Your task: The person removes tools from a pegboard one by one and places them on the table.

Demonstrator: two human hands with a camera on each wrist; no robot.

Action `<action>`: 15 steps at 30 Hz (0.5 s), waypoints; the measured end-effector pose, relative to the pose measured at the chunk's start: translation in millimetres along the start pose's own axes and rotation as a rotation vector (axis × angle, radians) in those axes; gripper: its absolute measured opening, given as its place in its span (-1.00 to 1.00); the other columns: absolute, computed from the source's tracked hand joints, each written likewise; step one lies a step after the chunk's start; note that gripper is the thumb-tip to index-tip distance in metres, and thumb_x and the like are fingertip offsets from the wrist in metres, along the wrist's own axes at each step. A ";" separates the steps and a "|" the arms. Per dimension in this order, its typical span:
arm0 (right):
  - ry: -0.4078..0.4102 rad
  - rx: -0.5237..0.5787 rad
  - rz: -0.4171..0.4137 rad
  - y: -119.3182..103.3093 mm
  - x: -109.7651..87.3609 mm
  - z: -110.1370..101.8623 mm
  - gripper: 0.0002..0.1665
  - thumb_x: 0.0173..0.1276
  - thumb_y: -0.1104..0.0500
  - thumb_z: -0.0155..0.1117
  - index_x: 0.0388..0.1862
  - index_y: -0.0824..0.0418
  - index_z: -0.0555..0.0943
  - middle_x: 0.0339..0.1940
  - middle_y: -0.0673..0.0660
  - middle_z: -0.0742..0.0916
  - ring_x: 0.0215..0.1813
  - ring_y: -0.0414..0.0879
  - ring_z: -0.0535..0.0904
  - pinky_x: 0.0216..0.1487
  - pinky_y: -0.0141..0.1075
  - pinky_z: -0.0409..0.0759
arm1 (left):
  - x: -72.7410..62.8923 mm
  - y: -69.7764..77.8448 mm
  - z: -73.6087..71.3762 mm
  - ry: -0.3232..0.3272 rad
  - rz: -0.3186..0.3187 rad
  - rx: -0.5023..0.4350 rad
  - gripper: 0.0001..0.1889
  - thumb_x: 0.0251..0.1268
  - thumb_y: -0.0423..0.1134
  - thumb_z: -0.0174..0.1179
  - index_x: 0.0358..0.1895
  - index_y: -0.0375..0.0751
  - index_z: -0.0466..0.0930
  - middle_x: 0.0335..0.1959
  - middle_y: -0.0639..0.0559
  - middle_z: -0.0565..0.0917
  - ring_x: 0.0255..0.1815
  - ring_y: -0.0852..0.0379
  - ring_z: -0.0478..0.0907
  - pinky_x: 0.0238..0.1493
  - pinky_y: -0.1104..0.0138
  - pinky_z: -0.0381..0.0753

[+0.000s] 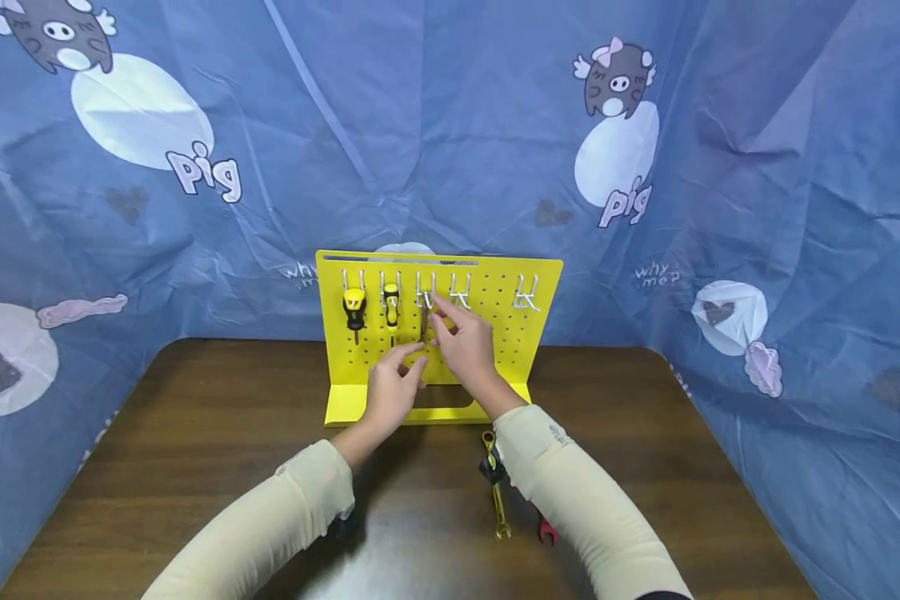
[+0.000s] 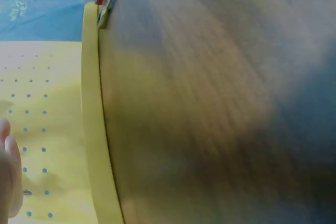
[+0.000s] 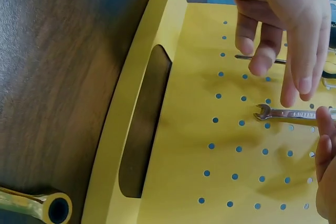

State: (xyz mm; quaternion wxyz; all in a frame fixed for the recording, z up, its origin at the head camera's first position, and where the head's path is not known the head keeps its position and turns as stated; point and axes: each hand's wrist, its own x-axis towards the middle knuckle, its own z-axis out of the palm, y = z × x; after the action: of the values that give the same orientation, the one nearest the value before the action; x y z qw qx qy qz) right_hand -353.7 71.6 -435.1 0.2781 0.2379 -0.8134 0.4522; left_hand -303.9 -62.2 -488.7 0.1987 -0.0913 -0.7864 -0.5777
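A silver open-ended wrench (image 3: pixel 291 114) hangs along the yellow pegboard (image 1: pixel 495 333) at the third pair of hooks. Beside its upper part is my right hand (image 1: pixel 465 346), forefinger stretched toward the hook and fingertips right at the shank in the right wrist view. My left hand (image 1: pixel 392 387) is held lower, in front of the board, its fingers loosely bent with nothing between them, near the wrench's lower jaw. To the left hang two yellow-and-black screwdrivers, a stubby-handled one (image 1: pixel 355 308) and a slimmer one (image 1: pixel 392 306).
On the brown table (image 1: pixel 225 433), a gold combination wrench (image 1: pixel 499 504) lies before the board, by the right sleeve. A red wrench (image 1: pixel 547 531) is partly hidden under that sleeve. Further metal hooks (image 1: pixel 526 293) stick out at the board's right. Blue printed cloth (image 1: pixel 450 125) surrounds the table.
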 end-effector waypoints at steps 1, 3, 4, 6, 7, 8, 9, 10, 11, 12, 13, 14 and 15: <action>0.008 -0.018 -0.009 -0.6 2.8 0.8 -0.59 0.45 0.26 0.31 0.26 0.13 0.64 -0.11 0.18 0.80 -0.57 -0.18 0.68 -0.61 -0.46 0.55 | 2.9 2.0 -0.4 0.003 -0.006 0.006 -0.70 0.44 -0.35 0.24 0.17 -0.28 0.65 0.10 -0.17 0.68 -0.52 -0.04 0.70 -0.58 0.36 0.60; 0.015 -0.035 -0.016 -1.6 7.6 1.8 -0.57 0.45 0.27 0.31 0.27 0.13 0.63 -0.11 0.18 0.80 -0.57 -0.17 0.69 -0.59 -0.49 0.55 | 7.8 5.2 -0.2 0.005 -0.011 0.021 -0.66 0.45 -0.35 0.23 0.24 -0.27 0.61 0.18 -0.16 0.64 -0.50 -0.06 0.71 -0.57 0.36 0.60; 0.018 -0.038 -0.014 -2.3 9.4 2.1 -0.57 0.44 0.27 0.31 0.27 0.12 0.63 -0.09 0.18 0.80 -0.57 -0.17 0.70 -0.58 -0.50 0.56 | 9.8 6.4 0.3 0.008 -0.011 0.029 -0.64 0.45 -0.35 0.22 0.26 -0.27 0.59 0.22 -0.16 0.62 -0.48 -0.07 0.71 -0.57 0.36 0.60; 0.015 -0.030 -0.001 -3.6 11.4 2.5 -0.56 0.44 0.28 0.31 0.28 0.12 0.63 -0.05 0.18 0.79 -0.55 -0.14 0.71 -0.56 -0.51 0.57 | 12.6 6.7 2.0 0.018 -0.010 0.054 -0.61 0.46 -0.36 0.21 0.31 -0.26 0.56 0.26 -0.16 0.59 -0.46 -0.05 0.71 -0.56 0.37 0.60; 0.012 -0.023 0.009 -3.9 11.7 2.8 -0.56 0.44 0.28 0.31 0.28 0.12 0.63 -0.03 0.18 0.79 -0.54 -0.12 0.72 -0.55 -0.50 0.58 | 13.0 6.7 3.0 0.024 -0.005 0.065 -0.60 0.46 -0.36 0.20 0.32 -0.27 0.54 0.27 -0.17 0.59 -0.46 -0.04 0.71 -0.56 0.38 0.59; 0.006 -0.019 0.021 -4.6 11.3 2.9 -0.57 0.45 0.27 0.31 0.28 0.11 0.63 -0.02 0.18 0.78 -0.54 -0.12 0.71 -0.54 -0.50 0.58 | 12.8 6.4 3.9 0.027 -0.004 0.076 -0.59 0.47 -0.37 0.20 0.33 -0.27 0.53 0.27 -0.17 0.58 -0.46 -0.01 0.71 -0.56 0.38 0.59; 0.001 -0.018 0.031 -5.3 10.5 3.2 -0.57 0.45 0.27 0.31 0.28 0.11 0.63 -0.02 0.18 0.78 -0.54 -0.12 0.71 -0.53 -0.49 0.59 | 12.0 5.8 4.8 0.029 -0.003 0.082 -0.59 0.47 -0.37 0.19 0.34 -0.28 0.52 0.26 -0.19 0.58 -0.46 -0.02 0.71 -0.57 0.38 0.58; 0.000 -0.017 0.038 -5.2 9.4 3.9 -0.57 0.45 0.27 0.31 0.27 0.12 0.63 -0.03 0.17 0.79 -0.54 -0.12 0.71 -0.53 -0.48 0.60 | 10.9 4.8 6.0 0.034 -0.003 0.092 -0.59 0.47 -0.37 0.19 0.34 -0.29 0.52 0.24 -0.19 0.59 -0.47 0.02 0.70 -0.57 0.38 0.58; -0.003 -0.015 0.043 -5.3 8.2 5.0 -0.58 0.45 0.27 0.31 0.27 0.13 0.64 -0.05 0.17 0.79 -0.53 -0.13 0.70 -0.53 -0.48 0.60 | 9.4 3.4 6.8 0.037 -0.008 0.097 -0.59 0.47 -0.37 0.19 0.34 -0.29 0.52 0.23 -0.19 0.60 -0.48 0.05 0.70 -0.57 0.38 0.58; -0.005 -0.015 0.047 -5.5 6.9 6.5 -0.58 0.45 0.27 0.31 0.27 0.13 0.64 -0.07 0.17 0.79 -0.54 -0.14 0.70 -0.54 -0.47 0.60 | 7.8 2.8 6.9 0.039 -0.015 0.096 -0.59 0.47 -0.37 0.19 0.34 -0.29 0.51 0.21 -0.19 0.60 -0.48 0.06 0.70 -0.58 0.38 0.58; -0.007 -0.011 0.051 -5.6 6.1 8.5 -0.58 0.45 0.27 0.31 0.26 0.14 0.64 -0.09 0.17 0.79 -0.54 -0.16 0.69 -0.54 -0.47 0.60 | 6.3 2.3 6.5 0.040 -0.023 0.095 -0.59 0.47 -0.37 0.18 0.34 -0.30 0.51 0.20 -0.20 0.61 -0.48 0.06 0.70 -0.58 0.37 0.59; -0.010 -0.003 0.053 -6.5 5.5 10.5 -0.58 0.44 0.28 0.32 0.26 0.15 0.64 -0.11 0.18 0.79 -0.55 -0.19 0.68 -0.55 -0.47 0.59 | 5.1 1.8 5.4 0.043 -0.037 0.094 -0.59 0.48 -0.37 0.18 0.33 -0.30 0.51 0.18 -0.19 0.61 -0.47 0.08 0.69 -0.58 0.37 0.59; -0.010 0.004 0.051 -7.2 5.7 12.8 -0.58 0.43 0.29 0.33 0.25 0.17 0.65 -0.13 0.19 0.80 -0.56 -0.21 0.67 -0.57 -0.47 0.59 | 4.5 1.1 4.0 0.049 -0.049 0.094 -0.60 0.48 -0.36 0.18 0.33 -0.30 0.52 0.16 -0.17 0.62 -0.47 0.08 0.69 -0.57 0.37 0.59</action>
State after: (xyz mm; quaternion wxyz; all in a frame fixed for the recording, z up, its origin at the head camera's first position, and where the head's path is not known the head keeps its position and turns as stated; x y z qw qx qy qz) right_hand -356.3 56.2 -432.5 0.2618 0.2199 -0.8196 0.4598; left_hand -308.3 -58.5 -486.9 0.2080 -0.0485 -0.8095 -0.5469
